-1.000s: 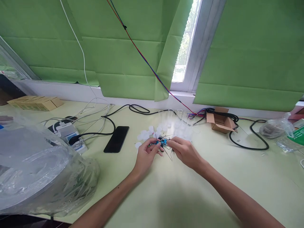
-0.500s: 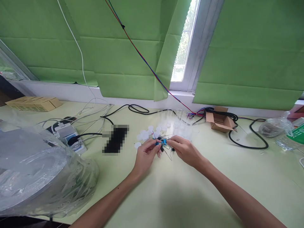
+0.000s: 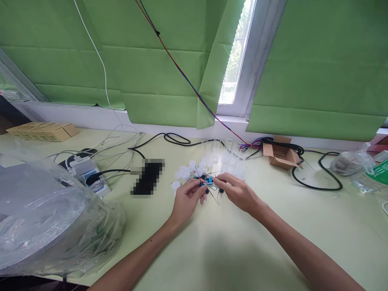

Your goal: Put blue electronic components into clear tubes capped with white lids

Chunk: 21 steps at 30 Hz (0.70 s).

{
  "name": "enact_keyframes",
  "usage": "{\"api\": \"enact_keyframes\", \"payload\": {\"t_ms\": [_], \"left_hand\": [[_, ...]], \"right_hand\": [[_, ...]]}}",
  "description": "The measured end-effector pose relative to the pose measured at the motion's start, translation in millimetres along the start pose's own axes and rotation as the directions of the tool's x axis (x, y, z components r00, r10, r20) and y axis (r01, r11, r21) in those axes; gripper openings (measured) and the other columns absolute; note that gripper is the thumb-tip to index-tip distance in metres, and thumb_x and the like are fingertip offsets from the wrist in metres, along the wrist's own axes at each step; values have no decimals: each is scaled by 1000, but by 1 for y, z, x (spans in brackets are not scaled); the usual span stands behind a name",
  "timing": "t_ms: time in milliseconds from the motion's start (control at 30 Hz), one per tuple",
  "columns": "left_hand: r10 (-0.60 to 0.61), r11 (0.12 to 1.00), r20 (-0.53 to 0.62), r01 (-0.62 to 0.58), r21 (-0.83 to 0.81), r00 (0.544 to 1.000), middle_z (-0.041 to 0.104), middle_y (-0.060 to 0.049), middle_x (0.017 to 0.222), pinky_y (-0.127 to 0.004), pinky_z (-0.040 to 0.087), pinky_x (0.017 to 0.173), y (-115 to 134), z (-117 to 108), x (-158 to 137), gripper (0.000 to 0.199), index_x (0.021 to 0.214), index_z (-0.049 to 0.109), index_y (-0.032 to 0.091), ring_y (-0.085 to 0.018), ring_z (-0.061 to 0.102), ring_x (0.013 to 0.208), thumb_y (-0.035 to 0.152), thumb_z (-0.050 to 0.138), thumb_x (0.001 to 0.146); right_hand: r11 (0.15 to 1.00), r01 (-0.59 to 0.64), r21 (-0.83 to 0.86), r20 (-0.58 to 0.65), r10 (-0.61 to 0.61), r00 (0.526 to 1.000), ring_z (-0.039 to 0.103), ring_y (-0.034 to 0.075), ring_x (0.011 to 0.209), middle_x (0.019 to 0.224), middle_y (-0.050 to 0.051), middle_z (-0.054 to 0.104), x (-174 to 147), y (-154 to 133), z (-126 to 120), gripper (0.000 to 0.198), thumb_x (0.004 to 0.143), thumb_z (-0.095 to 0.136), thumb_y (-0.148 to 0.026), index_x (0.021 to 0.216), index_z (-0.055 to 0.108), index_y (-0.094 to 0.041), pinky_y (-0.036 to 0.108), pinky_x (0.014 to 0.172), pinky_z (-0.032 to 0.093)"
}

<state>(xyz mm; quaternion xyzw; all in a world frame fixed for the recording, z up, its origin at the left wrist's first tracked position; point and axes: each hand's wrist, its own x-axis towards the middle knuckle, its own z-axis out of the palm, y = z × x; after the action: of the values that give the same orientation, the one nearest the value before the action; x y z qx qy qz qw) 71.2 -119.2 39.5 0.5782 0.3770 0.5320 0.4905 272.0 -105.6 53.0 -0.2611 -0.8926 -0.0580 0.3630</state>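
Observation:
Over a small pile of parts at the table's middle, my left hand (image 3: 186, 200) pinches a small blue piece with thin metal wires (image 3: 203, 184). Opposite it, my right hand (image 3: 238, 191) has thumb and fingers closed at the pile's right side, against thin wire ends; exactly what lies between them is too small to make out. Another blue piece (image 3: 210, 180) shows between the hands. Black round parts (image 3: 221, 190) and bent thin wires (image 3: 217, 199) lie underneath and around. Translucent white discs (image 3: 176, 185) are spread behind and left of my left hand.
Clear plastic cups (image 3: 228, 151) stand behind the pile. A small open cardboard box (image 3: 280, 155) and black cable (image 3: 336, 188) are at right. On the left are a plastic-wrapped roll (image 3: 60, 218), a power strip (image 3: 93, 178) and a pixelated dark patch (image 3: 148, 178).
Both hands stay nearly in place over the pile. The left fingers and the blue piece in them have shifted very slightly.

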Motion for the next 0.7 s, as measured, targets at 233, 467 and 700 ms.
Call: {"api": "enact_keyframes", "payload": {"t_ms": [233, 467, 700], "left_hand": [[-61, 998, 52, 62, -10, 997, 55, 1, 67, -26, 39, 52, 2, -2, 0, 18, 86, 67, 16, -9, 48, 48, 34, 66, 85], [-149, 988, 124, 151, -13, 981, 52, 3, 50, -26, 34, 51, 3, -6, 2, 24, 88, 66, 15, -9, 40, 45, 39, 65, 86], [-227, 971, 140, 235, -46, 964, 51, 4, 49, -25, 31, 47, 3, -8, 4, 30, 88, 67, 14, -9, 39, 43, 44, 68, 82]], "right_hand": [[998, 56, -33, 45, -54, 997, 58, 19, 83, 95, 12, 63, 0, 1, -4, 35, 97, 27, 0, 119, 48, -18, 30, 66, 48], [996, 89, -29, 70, -87, 994, 60, 19, 81, 95, 11, 65, -2, 4, -5, 28, 99, 32, -4, 117, 51, -16, 32, 69, 49], [993, 104, -56, 113, -97, 989, 63, 20, 84, 94, 11, 66, 0, 3, -6, 26, 100, 34, -8, 115, 54, -17, 34, 73, 51]]}}
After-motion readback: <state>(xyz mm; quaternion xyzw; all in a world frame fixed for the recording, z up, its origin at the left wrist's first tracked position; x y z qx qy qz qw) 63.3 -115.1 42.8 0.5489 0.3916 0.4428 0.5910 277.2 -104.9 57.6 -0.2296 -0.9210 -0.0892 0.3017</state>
